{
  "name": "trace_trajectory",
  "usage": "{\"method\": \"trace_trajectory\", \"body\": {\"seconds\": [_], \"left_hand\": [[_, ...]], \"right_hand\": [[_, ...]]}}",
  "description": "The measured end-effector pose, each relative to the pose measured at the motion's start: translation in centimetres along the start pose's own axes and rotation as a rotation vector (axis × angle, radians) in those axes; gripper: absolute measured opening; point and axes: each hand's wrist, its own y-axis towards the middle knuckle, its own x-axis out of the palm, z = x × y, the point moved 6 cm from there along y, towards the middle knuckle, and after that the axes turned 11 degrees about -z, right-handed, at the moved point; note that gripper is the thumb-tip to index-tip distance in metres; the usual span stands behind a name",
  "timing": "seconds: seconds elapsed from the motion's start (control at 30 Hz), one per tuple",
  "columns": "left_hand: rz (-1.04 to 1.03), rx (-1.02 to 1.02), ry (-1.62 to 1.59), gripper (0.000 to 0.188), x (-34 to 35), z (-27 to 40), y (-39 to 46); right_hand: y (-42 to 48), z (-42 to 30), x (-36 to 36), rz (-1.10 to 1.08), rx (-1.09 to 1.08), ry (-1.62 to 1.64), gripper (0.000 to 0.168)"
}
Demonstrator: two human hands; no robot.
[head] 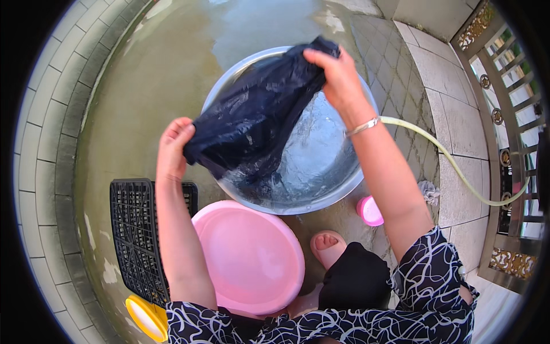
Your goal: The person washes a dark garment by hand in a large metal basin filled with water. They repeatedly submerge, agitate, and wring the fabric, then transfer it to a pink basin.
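Note:
A wet dark navy garment [258,116] is stretched slantwise over a round metal basin [300,208]. My left hand [175,144] grips its lower left end, just outside the basin's rim. Its upper right end is pinched in my right hand [337,73], near the far right rim. The garment's lower edge hangs into rippling, clear water [320,142]. Which part of the garment this is, I cannot tell. Close to me, a pink plastic basin [253,258] stands against the metal one; nothing shows inside it.
A pale hose [447,155] runs from the metal basin to the metal gate [507,129] at right. A pink cup [370,210] and a grey scrunched cloth [429,192] lie right. Left are a black plastic crate [135,236] and a yellow-rimmed container [146,318]. The concrete floor [142,107] is wet.

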Motion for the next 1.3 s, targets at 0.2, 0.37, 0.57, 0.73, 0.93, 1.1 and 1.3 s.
{"method": "trace_trajectory", "body": {"seconds": [0.2, 0.37, 0.57, 0.73, 0.93, 1.1, 1.3], "left_hand": [[0.013, 0.227, 0.321, 0.015, 0.3, 8.8, 0.3], [-0.007, 0.078, 0.44, 0.012, -0.7, 1.4, 0.2], [0.019, 0.185, 0.803, 0.008, 2.1, -10.0, -1.3], [-0.238, -0.149, 1.06, 0.013, 6.9, -15.9, -2.7], [-0.562, -0.563, 1.165, 0.017, 9.2, -18.4, -4.2], [0.064, -0.03, 0.945, 0.027, 11.5, -15.8, -2.8], [-0.287, -0.406, -1.045, 0.044, 9.8, -28.0, -1.1]], "right_hand": [[1.0, -6.8, 2.7, -0.101, -0.185, -0.285, 0.027], [-2.8, -3.2, 0.7, -0.251, -0.095, -0.717, 0.037], [-8.3, 6.0, -4.0, -0.478, 0.211, -1.047, 0.041], [-12.3, 12.3, -9.5, -0.482, 0.649, -1.544, 0.048], [-14.8, 18.3, -14.0, -0.327, 0.807, -1.62, 0.05], [-14.1, 18.8, -13.8, 0.303, 0.558, -0.558, 0.041], [-13.9, 14.3, 2.9, -0.222, 0.309, -0.985, 0.052]]}}
